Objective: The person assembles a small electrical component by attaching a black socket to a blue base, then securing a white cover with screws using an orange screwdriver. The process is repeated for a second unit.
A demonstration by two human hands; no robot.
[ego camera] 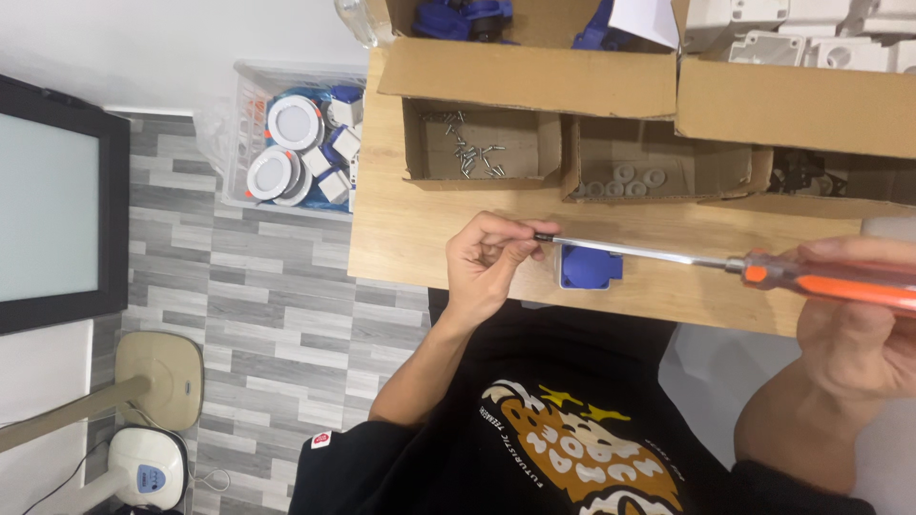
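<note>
Pinching the dark tip of a long screwdriver (668, 256) over the wooden table (401, 238), near its front edge.

Left hand (487, 262) curls closed, fingertips pressed on the tip; right hand (854, 324) wraps the glossy orange handle, steel shaft level between them. Just under the shaft sits a blue square plastic part (589, 267) on smooth pale wood. Behind, a cardboard box of small metal screws (474, 153) leaves an open strip of tabletop.
</note>
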